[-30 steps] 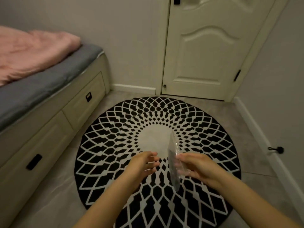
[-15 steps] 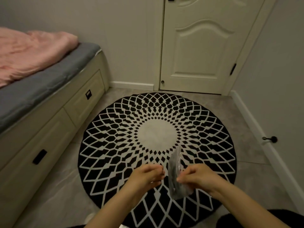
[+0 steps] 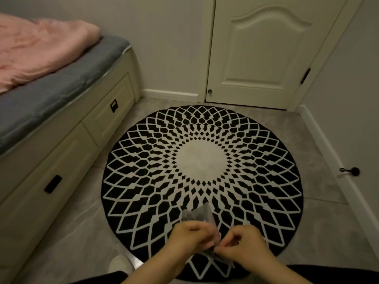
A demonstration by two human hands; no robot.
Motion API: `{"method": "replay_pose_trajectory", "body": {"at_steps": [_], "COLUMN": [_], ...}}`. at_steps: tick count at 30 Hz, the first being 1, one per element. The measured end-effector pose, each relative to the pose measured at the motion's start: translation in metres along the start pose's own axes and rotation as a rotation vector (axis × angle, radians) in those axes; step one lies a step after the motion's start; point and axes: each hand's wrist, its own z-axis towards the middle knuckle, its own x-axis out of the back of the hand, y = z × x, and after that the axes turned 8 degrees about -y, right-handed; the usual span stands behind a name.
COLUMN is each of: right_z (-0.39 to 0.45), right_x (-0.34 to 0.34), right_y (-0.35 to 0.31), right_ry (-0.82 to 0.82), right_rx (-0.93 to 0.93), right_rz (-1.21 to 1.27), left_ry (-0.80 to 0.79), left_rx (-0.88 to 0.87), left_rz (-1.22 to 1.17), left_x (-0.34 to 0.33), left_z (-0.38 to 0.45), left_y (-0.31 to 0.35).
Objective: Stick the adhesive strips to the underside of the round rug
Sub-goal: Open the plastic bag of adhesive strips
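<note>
Both hands dropped lower and closer to the body since the earlier frames, now over the near edge of the round rug (image 3: 202,167); clear plastic packet (image 3: 196,215) went from dangling in the right hand alone to being gripped by both; view also pulled back, more floor and a shoe now visible.

Packet: transparent, dark contents inside, can't tell whether those are the adhesive strips; top end sticks up above the knuckles, lower end pokes out below the right hand; held above the rug's near rim, not touching it.

Left hand (image 3: 191,236): fingers curled, clenched on the packet's left side. Right hand (image 3: 243,243): fingers curled, pinching the packet's right edge; the two hands nearly touch at the packet.

Rug: black with white diamond lattice, pale round centre; lies flat on the grey floor (image 3: 67,238), pattern side up, underside not exposed; left rim near the bed base, far rim just short of the door.

Bed (image 3: 51,87) along the left: grey mattress cover, pink blanket (image 3: 39,46) on top, cream drawers (image 3: 106,111) with dark recessed pulls. Cream door (image 3: 262,50) closed at the far side; black doorstop (image 3: 351,171) on the right baseboard; white shoe (image 3: 120,264) at the bottom edge, left of the forearms.
</note>
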Motion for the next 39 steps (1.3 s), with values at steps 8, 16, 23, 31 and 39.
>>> {"method": "replay_pose_trajectory", "body": {"at_steps": [8,16,23,31,39], "right_z": [0.0,0.004,0.005,-0.005,-0.002], "right_x": [-0.001,0.004,0.008,-0.007,-0.008], "right_y": [-0.006,-0.003,-0.005,0.003,0.003], "right_ry": [-0.05,-0.127,-0.091,0.091,0.077], "right_rx": [0.063,0.026,0.02,0.354,0.355], "right_rz": [0.119,0.201,0.185,-0.639,-0.544], "left_ry": [-0.013,0.006,0.067,0.044,-0.01], "left_rx": [-0.003,-0.014,-0.092,-0.101,-0.092], "left_rz": [-0.079,-0.096,-0.026,0.05,0.023], "left_x": [0.004,0.006,0.005,0.0,0.003], "left_z": [-0.001,-0.002,-0.003,-0.004,-0.001], "left_y": [0.003,0.006,0.006,-0.004,-0.002]}}
